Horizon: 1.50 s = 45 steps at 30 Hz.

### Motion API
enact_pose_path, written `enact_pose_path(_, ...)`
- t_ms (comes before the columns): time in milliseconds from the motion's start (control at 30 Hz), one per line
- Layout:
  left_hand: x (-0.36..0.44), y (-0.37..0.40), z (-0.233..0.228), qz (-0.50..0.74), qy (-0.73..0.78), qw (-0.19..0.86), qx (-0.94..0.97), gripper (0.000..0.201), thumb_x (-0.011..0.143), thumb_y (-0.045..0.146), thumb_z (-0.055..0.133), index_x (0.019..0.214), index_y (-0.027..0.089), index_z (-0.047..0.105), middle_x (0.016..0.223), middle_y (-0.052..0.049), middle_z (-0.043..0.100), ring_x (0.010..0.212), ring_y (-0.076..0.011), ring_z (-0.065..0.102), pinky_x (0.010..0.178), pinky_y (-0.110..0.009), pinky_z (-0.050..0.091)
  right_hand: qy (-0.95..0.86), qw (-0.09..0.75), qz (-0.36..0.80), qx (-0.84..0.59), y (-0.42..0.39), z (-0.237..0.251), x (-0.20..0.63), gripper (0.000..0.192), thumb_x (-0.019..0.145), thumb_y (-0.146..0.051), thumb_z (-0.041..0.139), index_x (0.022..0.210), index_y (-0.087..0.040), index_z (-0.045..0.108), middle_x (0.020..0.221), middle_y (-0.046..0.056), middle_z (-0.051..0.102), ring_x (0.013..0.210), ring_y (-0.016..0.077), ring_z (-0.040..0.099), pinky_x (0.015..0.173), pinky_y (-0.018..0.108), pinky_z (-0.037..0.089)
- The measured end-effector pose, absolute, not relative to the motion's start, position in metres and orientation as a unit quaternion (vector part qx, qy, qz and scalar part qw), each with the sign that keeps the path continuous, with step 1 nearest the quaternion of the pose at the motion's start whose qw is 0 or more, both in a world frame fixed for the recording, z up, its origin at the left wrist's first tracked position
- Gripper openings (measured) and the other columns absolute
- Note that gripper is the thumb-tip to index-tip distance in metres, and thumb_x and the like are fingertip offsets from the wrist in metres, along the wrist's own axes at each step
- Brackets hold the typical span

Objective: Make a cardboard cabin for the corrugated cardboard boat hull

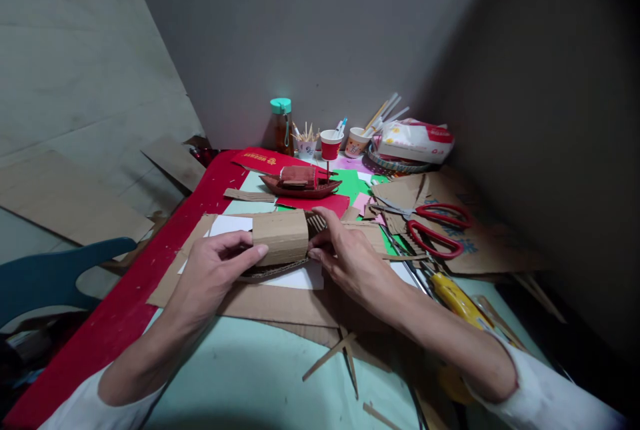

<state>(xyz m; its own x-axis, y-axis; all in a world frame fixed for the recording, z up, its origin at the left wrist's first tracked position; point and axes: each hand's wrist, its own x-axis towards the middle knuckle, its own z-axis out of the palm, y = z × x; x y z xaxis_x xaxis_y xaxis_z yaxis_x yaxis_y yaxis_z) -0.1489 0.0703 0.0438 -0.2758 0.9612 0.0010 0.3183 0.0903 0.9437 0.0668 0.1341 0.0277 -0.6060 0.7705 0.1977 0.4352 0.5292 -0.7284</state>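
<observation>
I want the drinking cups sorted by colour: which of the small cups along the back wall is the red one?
The middle cup, red with a white rim; the cups either side of it are pale and hold sticks.

Your left hand (213, 270) and right hand (350, 260) reach forward side by side, forearms bare, sleeves pushed back. Both sets of fingers curl inward toward each other, thumbs pinching, wrists held low.

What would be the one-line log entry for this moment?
left hand: holds cardboard piece | right hand: holds its other end | nearby: red scissors, yellow knife, model boat
</observation>
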Motion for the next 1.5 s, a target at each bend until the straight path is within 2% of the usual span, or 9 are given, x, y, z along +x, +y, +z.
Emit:
enact_pose_path(367,-0.154,0.073,0.061,0.546,0.574,0.511,0.333,0.024,0.058,0.03,0.087,0.069,0.018,0.07,0.07,0.001,0.065,0.065,-0.0134,0.059,0.059,-0.021,0.049,-0.841,0.24,0.322,-0.364,0.139,0.02,0.065,0.041,0.089,-0.009,0.047,0.13,-0.015,0.044,0.096,0.011,0.074,0.082,0.0223,0.065,0.07,0.033,0.046)
enact_pose_path(600,-0.154,0.065,0.079,0.618,0.53,0.494,0.305,0.025,0.057,0.028,0.089,0.072,0.018,0.072,0.075,0.002,0.068,0.071,-0.0113,0.06,0.064,-0.017,0.05,-0.853,0.252,0.293,-0.351,0.14,0.02,0.063,0.05,0.088,-0.009,0.047,0.138,-0.014,0.04,0.096,0.011,0.075,0.084,0.0254,0.066,0.072,0.036,0.048)
enact_pose_path(733,-0.149,0.054,0.086,0.626,0.512,0.49,0.325,0.023,0.061,0.028,0.089,0.072,0.018,0.071,0.073,0.002,0.067,0.071,-0.0114,0.059,0.064,-0.017,0.048,-0.852,0.285,0.253,-0.359,0.137,0.043,0.07,0.031,0.094,-0.018,0.048,0.125,-0.019,0.054,0.098,0.01,0.075,0.081,0.0257,0.068,0.07,0.038,0.05)
enact_pose_path(867,-0.141,0.042,0.09,0.575,0.507,0.527,0.366,0.018,0.07,0.031,0.084,0.075,0.018,0.072,0.074,0.0,0.067,0.072,-0.0132,0.059,0.064,-0.019,0.047,-0.843,0.379,0.18,-0.338,0.135,0.078,0.085,0.057,0.095,-0.024,0.054,0.149,-0.023,0.037,0.146,0.014,0.055,0.127,0.0287,0.053,0.102,0.047,0.044)
enact_pose_path(933,-0.136,0.037,0.092,0.546,0.504,0.553,0.378,0.017,0.072,0.032,0.082,0.079,0.019,0.074,0.077,-0.001,0.068,0.074,-0.0143,0.059,0.064,-0.021,0.046,-0.848,0.41,0.172,-0.288,0.131,0.091,0.09,0.058,0.094,-0.021,0.058,0.149,-0.026,0.041,0.153,0.009,0.049,0.139,0.0263,0.042,0.112,0.046,0.034)
enact_pose_path(1033,-0.127,0.033,0.095,0.54,0.497,0.56,0.386,0.018,0.073,0.034,0.081,0.082,0.019,0.074,0.08,-0.002,0.068,0.077,-0.0161,0.06,0.067,-0.023,0.047,-0.84,0.401,0.235,-0.28,0.121,0.097,0.092,0.032,0.096,-0.019,0.053,0.124,-0.024,0.067,0.121,0.007,0.071,0.113,0.0254,0.061,0.098,0.041,0.043)
enact_pose_path(1133,-0.118,0.032,0.096,0.575,0.511,0.516,0.377,0.021,0.072,0.034,0.083,0.083,0.021,0.073,0.094,-0.002,0.069,0.084,-0.0169,0.059,0.07,-0.024,0.048,-0.809,0.387,0.304,-0.32,0.108,0.094,0.091,0.03,0.099,-0.023,0.048,0.114,-0.019,0.073,0.088,0.005,0.075,0.079,0.0219,0.066,0.075,0.036,0.049)
enact_pose_path(1267,-0.106,0.034,0.099,0.609,0.495,0.476,0.398,0.018,0.071,0.029,0.083,0.071,0.019,0.069,0.133,-0.001,0.061,0.112,-0.0227,0.057,0.078,-0.023,0.049,-0.765,0.394,0.385,-0.333,0.092,0.093,0.091,0.03,0.1,-0.029,0.048,0.109,-0.019,0.075,0.092,0.004,0.077,0.085,0.0201,0.069,0.076,0.03,0.052)
enact_pose_path(1500,-0.097,0.036,0.098,0.566,0.514,0.472,0.439,0.015,0.076,0.033,0.08,0.081,0.021,0.072,0.079,0.001,0.063,0.075,-0.0137,0.057,0.064,-0.021,0.045,-0.707,0.414,0.456,-0.348,0.084,0.095,0.099,0.032,0.101,-0.036,0.05,0.109,-0.021,0.077,0.107,0.004,0.076,0.1,0.0212,0.068,0.086,0.031,0.048)
